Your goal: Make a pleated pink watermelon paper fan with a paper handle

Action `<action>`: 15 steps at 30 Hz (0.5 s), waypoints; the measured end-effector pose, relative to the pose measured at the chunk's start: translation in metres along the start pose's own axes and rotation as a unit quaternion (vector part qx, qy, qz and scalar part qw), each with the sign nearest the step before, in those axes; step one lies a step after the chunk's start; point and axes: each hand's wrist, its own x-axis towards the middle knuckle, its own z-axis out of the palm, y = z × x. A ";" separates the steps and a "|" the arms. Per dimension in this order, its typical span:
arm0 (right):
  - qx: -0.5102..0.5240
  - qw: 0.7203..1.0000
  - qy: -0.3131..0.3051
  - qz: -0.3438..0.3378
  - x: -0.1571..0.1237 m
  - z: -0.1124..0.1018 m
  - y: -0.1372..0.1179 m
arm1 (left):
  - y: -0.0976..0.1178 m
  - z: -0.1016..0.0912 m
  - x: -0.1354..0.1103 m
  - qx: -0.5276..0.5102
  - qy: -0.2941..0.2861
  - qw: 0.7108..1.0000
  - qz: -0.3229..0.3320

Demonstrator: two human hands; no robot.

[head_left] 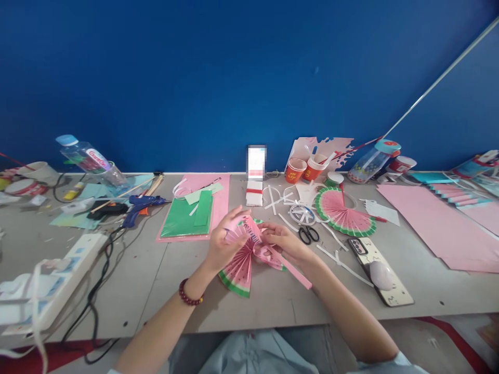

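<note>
Over the table's front middle, my left hand (221,243) grips a pleated paper fan (238,266) patterned like a watermelon, pink with dark seeds and a green rim. Its folds spread below my fingers, and parts of it are covered by both hands. My right hand (288,243) pinches the fan's other side near its centre, fingers closed on the paper. A pink paper strip (294,271) slants from the fan's middle down to the right, under my right palm. Black scissors (309,235) lie just beyond my right hand.
Farther right lie a second watermelon fan (343,214), white paper strips (338,259) and a phone (384,275). Red paper cups (295,170) stand at the back. Green paper (187,218), a blue glue gun (141,206), a power strip (72,275) and cables are on the left.
</note>
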 end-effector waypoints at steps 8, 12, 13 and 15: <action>0.001 0.998 0.008 -0.058 -0.005 0.004 -0.006 | -0.012 0.007 -0.005 0.019 -0.088 0.996 0.016; 0.010 0.998 -0.004 -0.056 -0.005 0.005 -0.006 | -0.013 0.010 -0.004 0.002 -0.093 0.996 0.000; 0.012 0.998 -0.012 -0.057 -0.005 0.006 -0.005 | -0.013 0.011 -0.003 0.000 -0.089 0.996 -0.006; 0.007 0.997 -0.031 -0.067 -0.005 0.006 -0.004 | -0.013 0.013 -0.003 -0.004 -0.078 0.997 -0.020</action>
